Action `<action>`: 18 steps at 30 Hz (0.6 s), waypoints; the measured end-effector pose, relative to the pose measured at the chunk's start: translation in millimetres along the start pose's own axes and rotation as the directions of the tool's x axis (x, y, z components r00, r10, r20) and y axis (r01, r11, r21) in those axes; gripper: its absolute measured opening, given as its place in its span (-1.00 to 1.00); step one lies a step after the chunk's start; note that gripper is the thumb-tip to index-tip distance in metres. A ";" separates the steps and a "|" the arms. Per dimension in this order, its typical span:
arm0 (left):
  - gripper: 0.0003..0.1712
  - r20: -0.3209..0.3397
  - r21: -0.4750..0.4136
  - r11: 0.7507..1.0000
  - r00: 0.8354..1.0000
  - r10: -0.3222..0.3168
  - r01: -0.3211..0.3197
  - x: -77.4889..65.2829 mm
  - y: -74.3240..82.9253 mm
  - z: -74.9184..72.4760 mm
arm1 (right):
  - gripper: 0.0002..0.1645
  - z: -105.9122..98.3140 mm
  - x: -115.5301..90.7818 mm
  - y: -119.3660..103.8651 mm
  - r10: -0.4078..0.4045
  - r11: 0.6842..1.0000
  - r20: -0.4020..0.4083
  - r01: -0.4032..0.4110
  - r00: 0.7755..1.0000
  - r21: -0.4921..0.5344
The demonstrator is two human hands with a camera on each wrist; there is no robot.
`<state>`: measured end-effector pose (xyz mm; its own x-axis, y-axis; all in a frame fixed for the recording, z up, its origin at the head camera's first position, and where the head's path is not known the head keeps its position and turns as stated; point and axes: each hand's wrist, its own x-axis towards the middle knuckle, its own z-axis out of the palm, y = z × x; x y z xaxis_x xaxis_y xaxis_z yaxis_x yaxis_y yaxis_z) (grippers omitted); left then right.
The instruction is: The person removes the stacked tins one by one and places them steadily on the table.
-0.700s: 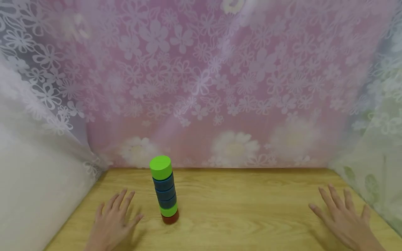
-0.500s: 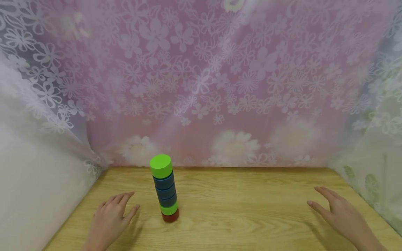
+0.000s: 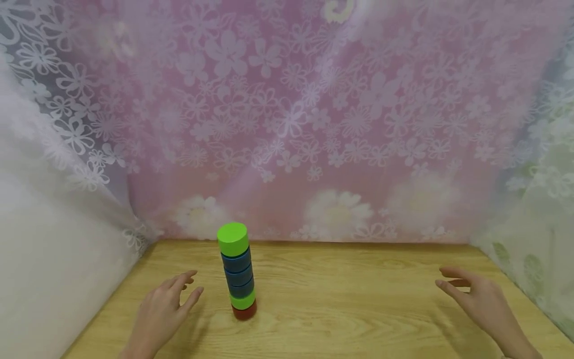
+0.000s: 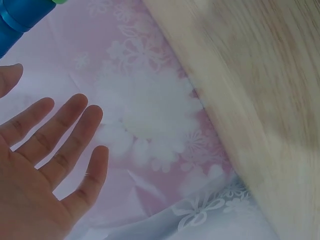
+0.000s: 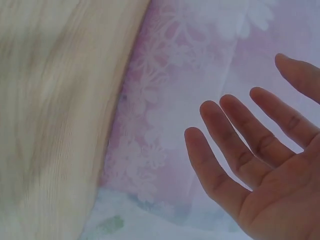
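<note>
A tall stack of round blocks (image 3: 239, 274) stands on the wooden table (image 3: 341, 294), left of the middle. From the top down it runs bright green, several blue bands, green, then dark red at the base. My left hand (image 3: 163, 309) hovers just left of the stack, thumb toward it, fingers loosely bent and holding nothing. In the left wrist view the blue part of the stack (image 4: 22, 17) shows beyond the thumb. Far to the right, my right hand (image 3: 482, 304) is held over the table with relaxed, gently bent fingers (image 5: 215, 135) and nothing in it.
A pink flowered cloth (image 3: 314, 124) hangs along the table's back edge. White cloth (image 3: 49, 239) closes the left side, and pale green-printed cloth (image 3: 542, 224) the right. Bare wood lies between the stack and the right hand.
Both hands have turned from palms down with spread fingers to thumbs inward with fingers drawn together and gently bent. The stack stays where it was; the view has shifted slightly.
</note>
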<state>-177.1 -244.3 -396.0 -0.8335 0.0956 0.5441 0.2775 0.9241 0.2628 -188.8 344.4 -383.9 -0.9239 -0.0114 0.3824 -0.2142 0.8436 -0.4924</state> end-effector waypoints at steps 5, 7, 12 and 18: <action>-0.59 0.003 -0.073 0.997 1.000 -0.020 0.020 -0.4 2.0 1.1 | -0.65 7.5 -1.5 -9.0 -0.006 0.998 -0.056 0.010 0.998 0.058; -0.59 0.010 -0.099 0.995 0.999 -0.033 0.034 -1.2 3.3 1.1 | -0.63 9.3 -1.7 -12.7 0.008 0.998 -0.040 -0.005 0.999 0.068; -0.57 0.023 -0.176 0.981 0.997 -0.075 0.078 1.3 8.6 0.8 | -0.56 9.2 4.0 -22.8 0.048 0.995 0.011 -0.049 0.999 0.086; -0.57 -0.022 -0.244 0.969 0.999 -0.037 0.031 5.3 13.1 0.4 | -0.58 13.7 11.9 -40.8 0.047 0.988 0.016 -0.048 0.999 0.146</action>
<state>-178.1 -231.5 -390.1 -0.8327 0.0534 0.5511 0.3602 0.8082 0.4658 -195.4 302.5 -369.9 -0.9377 0.0196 0.3468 -0.2132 0.7558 -0.6191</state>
